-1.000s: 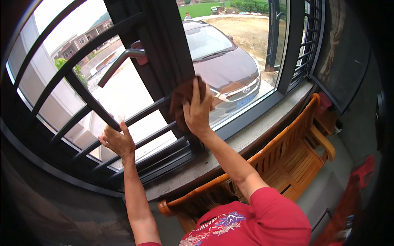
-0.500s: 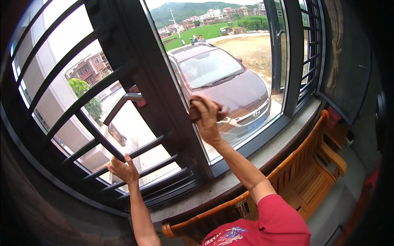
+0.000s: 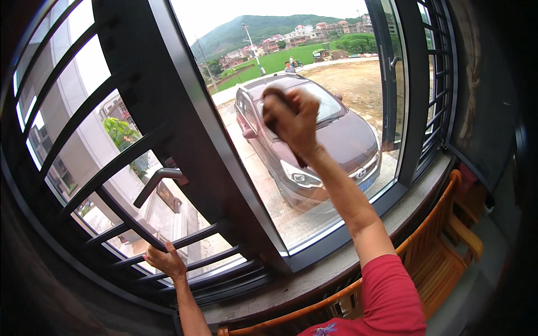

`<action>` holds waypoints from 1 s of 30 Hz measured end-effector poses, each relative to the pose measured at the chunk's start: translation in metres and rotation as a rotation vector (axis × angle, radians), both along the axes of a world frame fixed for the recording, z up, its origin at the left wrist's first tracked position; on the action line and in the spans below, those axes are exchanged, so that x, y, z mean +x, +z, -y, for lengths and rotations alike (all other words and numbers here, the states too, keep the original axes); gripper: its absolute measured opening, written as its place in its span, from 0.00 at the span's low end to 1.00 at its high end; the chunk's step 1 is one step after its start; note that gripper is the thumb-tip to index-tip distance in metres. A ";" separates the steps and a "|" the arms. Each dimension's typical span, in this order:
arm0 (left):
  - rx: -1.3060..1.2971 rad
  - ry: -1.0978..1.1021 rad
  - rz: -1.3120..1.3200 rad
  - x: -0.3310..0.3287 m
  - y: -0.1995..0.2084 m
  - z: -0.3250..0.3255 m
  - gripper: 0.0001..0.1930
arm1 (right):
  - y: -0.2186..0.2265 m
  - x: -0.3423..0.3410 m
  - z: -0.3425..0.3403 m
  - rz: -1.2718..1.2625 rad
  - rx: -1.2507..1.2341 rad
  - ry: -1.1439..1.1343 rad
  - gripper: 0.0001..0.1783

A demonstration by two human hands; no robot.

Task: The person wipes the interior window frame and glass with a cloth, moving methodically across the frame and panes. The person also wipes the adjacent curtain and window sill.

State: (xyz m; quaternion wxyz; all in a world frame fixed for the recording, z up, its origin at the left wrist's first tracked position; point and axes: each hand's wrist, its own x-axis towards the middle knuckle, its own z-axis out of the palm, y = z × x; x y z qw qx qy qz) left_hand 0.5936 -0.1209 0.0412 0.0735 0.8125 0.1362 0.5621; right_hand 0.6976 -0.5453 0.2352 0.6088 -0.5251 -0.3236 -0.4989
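My right hand (image 3: 300, 124) is raised in front of the window pane (image 3: 260, 190), its fingers closed around a bunched dark brown cloth (image 3: 273, 106). The cloth seems to be against the glass, though contact is hard to make out. Lower on the left, my left hand (image 3: 167, 262) grips a black window bar (image 3: 132, 223) where several bars cross. Above that hand, a grey window handle (image 3: 159, 180) sits on the dark frame (image 3: 210, 126) between the barred opening and the pane.
A stone sill (image 3: 314, 283) runs below the window, with a wooden slatted bench (image 3: 434, 274) in front of it. Dark curtain-like cloth (image 3: 473, 84) hangs at the right. Outside stand a maroon car (image 3: 342, 143) and a person (image 3: 289, 68).
My right hand has moved up the pane with the cloth, away from the frame edge. My left hand keeps its hold on the bar. The view has shifted a little.
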 end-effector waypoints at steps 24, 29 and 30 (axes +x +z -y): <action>-0.071 0.002 -0.013 0.010 -0.014 -0.018 0.24 | 0.016 0.061 0.096 0.364 0.146 -1.124 0.24; -0.021 0.088 -0.011 0.013 -0.012 -0.016 0.22 | -0.086 0.072 0.196 -0.074 0.290 -1.365 0.24; -0.007 0.057 0.008 0.014 -0.008 -0.010 0.22 | -0.101 0.075 0.211 -0.235 0.376 -1.344 0.23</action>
